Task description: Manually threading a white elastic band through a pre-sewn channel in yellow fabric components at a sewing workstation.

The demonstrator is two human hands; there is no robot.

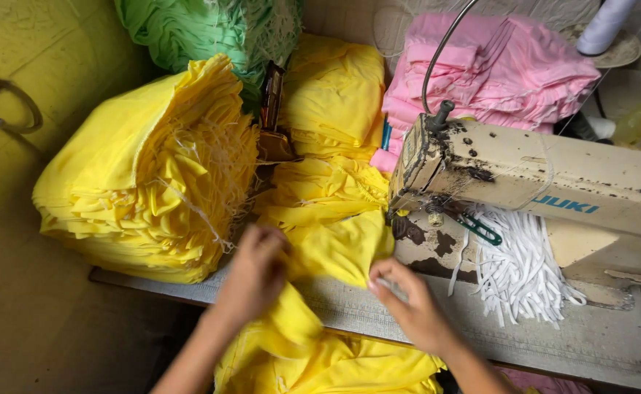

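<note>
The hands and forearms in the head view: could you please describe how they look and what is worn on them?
Both are bare. The left hand and right hand wear no gloves, and no ring, watch or bracelet shows. Both forearms are uncovered as far as the picture's lower edge, with no sleeve in view. The right hand's fingernails look short and unpainted; the left hand's nails cannot be made out.

Yellow fabric piece (339, 252), yellow stack (145, 182), pink pile (496, 69), green bundle (196, 29), white strips (517, 273)
</note>
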